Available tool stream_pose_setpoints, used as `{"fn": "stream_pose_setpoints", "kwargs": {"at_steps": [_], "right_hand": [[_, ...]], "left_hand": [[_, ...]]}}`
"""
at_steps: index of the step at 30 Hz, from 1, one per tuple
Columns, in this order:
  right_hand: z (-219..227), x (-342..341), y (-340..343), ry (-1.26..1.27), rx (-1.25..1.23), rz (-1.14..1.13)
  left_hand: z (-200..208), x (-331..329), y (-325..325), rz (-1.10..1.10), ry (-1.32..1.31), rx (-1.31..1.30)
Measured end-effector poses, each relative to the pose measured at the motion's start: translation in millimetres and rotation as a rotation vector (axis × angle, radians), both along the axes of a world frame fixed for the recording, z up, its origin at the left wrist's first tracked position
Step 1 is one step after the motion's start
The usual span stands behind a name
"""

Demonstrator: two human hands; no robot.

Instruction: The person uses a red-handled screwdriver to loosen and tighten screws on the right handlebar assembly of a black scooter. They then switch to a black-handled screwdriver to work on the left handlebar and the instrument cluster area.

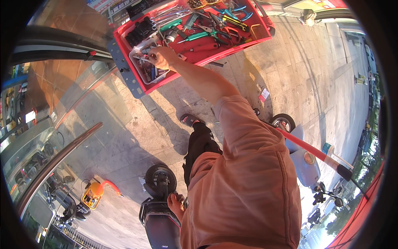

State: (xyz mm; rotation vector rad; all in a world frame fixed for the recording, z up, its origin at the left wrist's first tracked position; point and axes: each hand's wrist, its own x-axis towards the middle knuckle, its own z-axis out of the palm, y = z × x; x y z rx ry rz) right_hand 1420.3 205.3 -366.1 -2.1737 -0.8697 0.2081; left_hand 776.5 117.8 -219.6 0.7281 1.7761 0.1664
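My right hand [162, 58] reaches over a white plastic bin [144, 79] in the left end of a red tool tray [195, 60]. Its fingers are bent and drawn together among small metal pieces; whatever they grip is too small to make out. Several small tools and bits lie in the bin beneath the hand. Down by my side, my left hand [175, 205] is next to the rear of a dark scooter [159, 226]. Its fingers look curled against something dark that I cannot identify, and my shirt hides the arm behind it.
Pliers [209, 31], black sockets [139, 33] and wrenches [170, 14] crowd the tray. A scooter wheel [161, 181] stands near my legs. A metal rail [62, 164] and an orange-yellow machine [93, 193] are at left. At right stand a pale scooter [304, 166] and a red pole [304, 146].
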Motion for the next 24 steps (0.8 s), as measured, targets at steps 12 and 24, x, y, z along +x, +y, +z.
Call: {"fn": "stream_pose_setpoints", "kwargs": {"at_steps": [12, 24], "right_hand": [[11, 79, -170, -0.2, -0.207, -0.639], [29, 84, -205, 0.023, -0.664, -0.558]], "left_hand": [[-10, 12, 23, -0.112, 0.073, -0.041], [4, 47, 50, -0.182, 0.119, -0.022]]}}
